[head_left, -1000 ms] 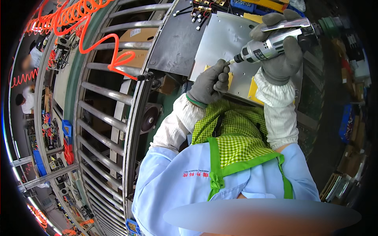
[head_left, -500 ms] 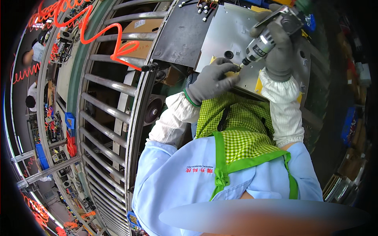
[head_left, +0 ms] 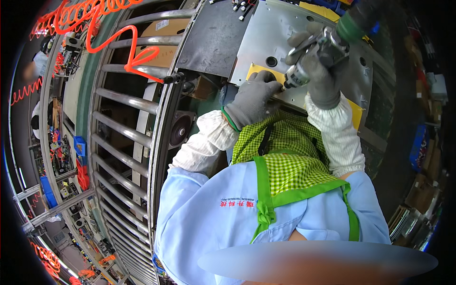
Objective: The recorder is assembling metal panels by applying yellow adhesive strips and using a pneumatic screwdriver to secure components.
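Observation:
My right hand [head_left: 324, 80], in a grey glove, is wrapped round a drill-like power tool [head_left: 298, 75] with a silver body and a narrow nose. The tool slants down to the left, its rear end blurred by motion. At the nose tip are the curled fingers of my gloved left hand [head_left: 254, 97]; anything between them is too small to make out. Both hands are over the near edge of a silver metal plate [head_left: 259, 40] with round holes and small studs. Yellow pieces show at its edge, one [head_left: 261, 71] beside my left fingers.
A dark flat sheet [head_left: 209, 47] lies left of the plate, with small white-tipped connectors [head_left: 242, 12] at its far end. Further left runs a metal roller conveyor [head_left: 126, 99]. A red coiled air hose [head_left: 130, 50] hangs above it. Cartons and a blue bin [head_left: 418, 147] stand at right.
The power tool's nose has shifted slightly left and nearer, and its body has turned. My left fingers have curled in more, uncovering more of the yellow piece. The whole view has shifted slightly.

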{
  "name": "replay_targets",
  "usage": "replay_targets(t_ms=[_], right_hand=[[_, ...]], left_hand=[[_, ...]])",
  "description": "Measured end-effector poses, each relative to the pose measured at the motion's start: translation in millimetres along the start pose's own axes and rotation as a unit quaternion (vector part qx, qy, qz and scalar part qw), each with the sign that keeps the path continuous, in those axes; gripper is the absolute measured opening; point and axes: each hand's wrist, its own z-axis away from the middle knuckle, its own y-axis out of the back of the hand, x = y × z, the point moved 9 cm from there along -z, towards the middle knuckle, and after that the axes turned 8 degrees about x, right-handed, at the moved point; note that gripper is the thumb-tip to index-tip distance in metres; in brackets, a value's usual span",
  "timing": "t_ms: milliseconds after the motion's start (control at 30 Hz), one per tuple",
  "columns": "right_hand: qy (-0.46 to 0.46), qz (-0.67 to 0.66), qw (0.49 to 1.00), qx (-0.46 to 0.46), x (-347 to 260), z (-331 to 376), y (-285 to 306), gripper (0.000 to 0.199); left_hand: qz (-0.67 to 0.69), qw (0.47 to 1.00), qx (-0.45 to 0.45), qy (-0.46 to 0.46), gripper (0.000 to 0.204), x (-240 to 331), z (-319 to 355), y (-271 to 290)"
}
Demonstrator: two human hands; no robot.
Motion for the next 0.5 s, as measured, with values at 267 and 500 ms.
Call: replay_targets(t_ms=[267, 500], right_hand=[[0.107, 0.122, 0.983, -0.088, -12, 17, -26, 0.047], [0.111, 0.205, 0.968, -0.097, -9, 19, -25, 0.053]], left_hand=[[-0.161, 0.982, 0.094, -0.025, 0.018, 2, 15, 4], [-0.177, 0.978, 0.09, -0.065, 0.015, -2, 14, 1]])
